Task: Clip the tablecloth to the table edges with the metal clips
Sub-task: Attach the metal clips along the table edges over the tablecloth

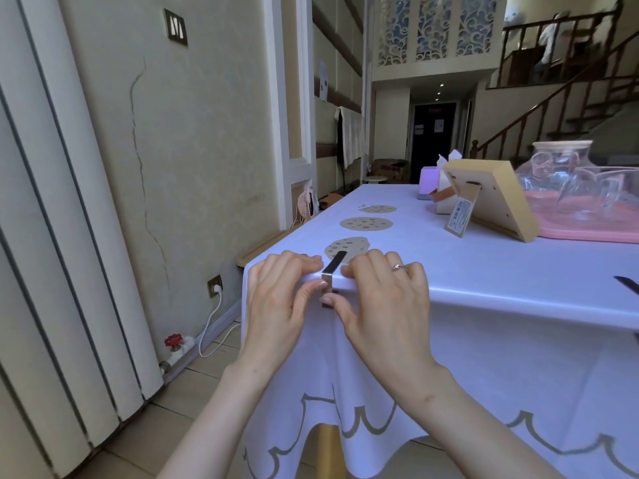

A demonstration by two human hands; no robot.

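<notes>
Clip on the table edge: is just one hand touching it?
No, the left hand and the right hand each press a thumb on the clip at the edge of the tablecloth.

I worked in soft, even daylight; the tablecloth [484, 271] read bright, frame edges bowed, distant background slightly soft.
</notes>
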